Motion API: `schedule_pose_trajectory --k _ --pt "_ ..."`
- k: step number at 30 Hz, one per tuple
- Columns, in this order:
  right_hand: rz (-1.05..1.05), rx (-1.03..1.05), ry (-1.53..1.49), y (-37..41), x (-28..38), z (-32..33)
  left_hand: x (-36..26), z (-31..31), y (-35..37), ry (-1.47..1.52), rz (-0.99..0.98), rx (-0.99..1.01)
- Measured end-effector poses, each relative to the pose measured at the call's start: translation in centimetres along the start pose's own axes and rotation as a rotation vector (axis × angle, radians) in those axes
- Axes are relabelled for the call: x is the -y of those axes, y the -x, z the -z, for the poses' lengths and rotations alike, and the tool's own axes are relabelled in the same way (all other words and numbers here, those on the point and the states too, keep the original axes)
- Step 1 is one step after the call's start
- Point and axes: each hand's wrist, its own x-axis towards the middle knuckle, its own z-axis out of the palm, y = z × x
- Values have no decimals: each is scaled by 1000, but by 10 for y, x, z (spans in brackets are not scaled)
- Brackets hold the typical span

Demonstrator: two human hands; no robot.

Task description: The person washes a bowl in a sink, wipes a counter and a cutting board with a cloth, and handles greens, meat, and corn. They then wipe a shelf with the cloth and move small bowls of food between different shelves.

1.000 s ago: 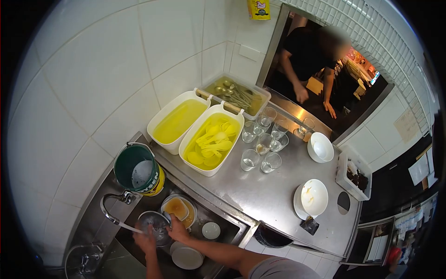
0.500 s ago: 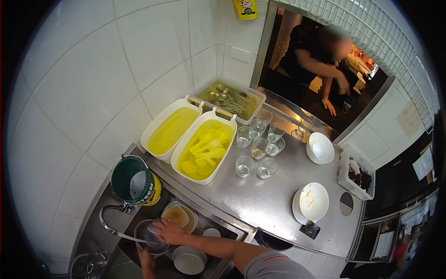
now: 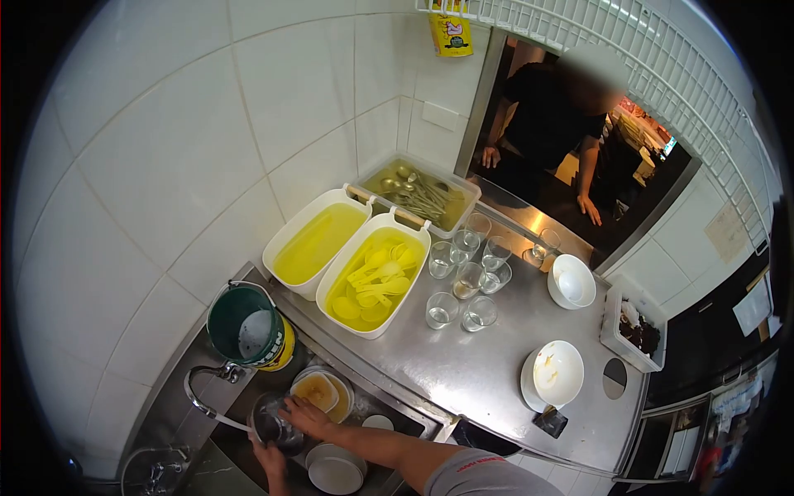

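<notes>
Inside the sink, a round, shiny grey bowl [image 3: 271, 420] is tilted under the curved tap [image 3: 198, 397]. The fingers of my right hand [image 3: 308, 418] curl over its right side, thumb and inner fingertips partly hidden. At the bowl's lower left edge, my left hand [image 3: 269, 456] grips the rim beside the spout. Just above my right hand lies a white squarish dish [image 3: 316, 390] with brownish residue, resting on a round plate [image 3: 346, 398]. Below my right forearm are stacked white bowls [image 3: 337, 469], and a small white cup [image 3: 378, 422] sits to the right.
A green bucket [image 3: 236, 318] stands behind the tap. On the steel counter [image 3: 463, 372] are two white tubs [image 3: 324, 287] of yellow liquid, a cutlery bin [image 3: 397, 211], several glasses [image 3: 467, 281] and white bowls [image 3: 558, 372]. A person [image 3: 550, 116] stands beyond the hatch.
My right hand has moved from across the bowl to its right side. The view has shifted slightly. Beyond the hatch, the person now rests both hands on the ledge.
</notes>
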Motion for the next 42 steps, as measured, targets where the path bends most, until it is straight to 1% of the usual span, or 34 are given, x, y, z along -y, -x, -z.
schedule_pose_trajectory --k 2,3,5,6,7,8,10,11,13,14,16,17,18,20,21,24,25,27,28,30,31,33,34,35,36,38,39,42 --pt "-180 57 -101 6 15 15 -26 -3 0 -85 -41 16" --pt "-267 84 -150 5 22 21 -23 -1 -1 -184 -61 -27" --pt "-475 152 -418 8 42 -1 -12 3 -7 -383 -101 -104" --pt "-583 183 -552 13 49 -18 -7 10 -6 -313 -66 -132" --pt "-459 166 -558 18 46 -33 3 17 -4 -241 -33 -161" --pt "-371 168 -428 12 41 -32 6 20 -2 -168 1 -190" --pt "-199 174 -172 -1 36 -32 7 25 11 189 199 -129" --pt "-66 27 -59 -8 37 -32 5 25 16 367 297 -94" --pt "204 -274 166 -27 45 -33 23 29 21 464 413 -40" --pt "67 -164 -48 -34 55 -27 33 34 20 513 466 -18" --pt "-205 76 -475 -40 82 -20 47 62 8 517 527 39" --pt "-168 307 -936 -40 77 -89 47 68 5 529 557 65" --pt "33 364 -822 -41 67 -94 44 74 7 508 550 49" --pt "427 471 -573 -31 45 -79 0 81 23 469 539 15" --pt "361 647 -186 -33 53 5 -24 76 29 435 558 31" --pt "517 109 228 -29 24 -19 18 72 26 445 539 56" --pt "376 84 163 -27 25 -14 5 67 21 414 519 36" --pt "103 45 26 -13 31 1 -47 46 20 357 487 -15" --pt "-50 79 -95 -9 36 -2 -53 39 18 369 458 -52" --pt "-376 131 -343 13 50 -29 -61 31 12 380 401 -109" --pt "-456 50 -497 19 58 -31 -54 33 9 384 380 -97" --pt "-601 -7 -631 17 53 -30 -30 39 8 395 350 -83" --pt "-675 -33 -702 16 54 -30 -31 38 10 386 368 -42" --pt "-779 -154 -721 9 54 -31 -33 37 12 377 386 -3" --pt "-769 -120 -623 10 53 -32 -34 37 17 363 408 37" --pt "-730 -61 -437 -5 54 -14 -38 33 21 319 511 29" --pt "-562 -44 -281 -1 56 -10 -37 34 21 299 561 20" --pt "-323 102 -236 13 43 -22 -16 46 16 269 511 119"
